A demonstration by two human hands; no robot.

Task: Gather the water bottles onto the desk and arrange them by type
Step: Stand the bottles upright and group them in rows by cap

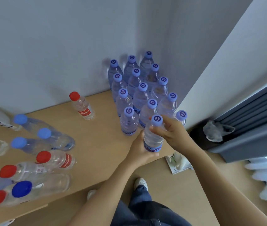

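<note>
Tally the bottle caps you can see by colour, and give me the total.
Lilac caps with swirl logo: 14, counting the held bottle
Red caps: 4
Plain light blue caps: 3
Dark blue caps: 1
Total: 22 caps. A few bottles at the left edge have their caps cut off from view and are not counted.

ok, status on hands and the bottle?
Both hands on one purple-capped bottle: left hand at base, right hand near neck. Upright, front of purple group. Nothing blocking.
</note>
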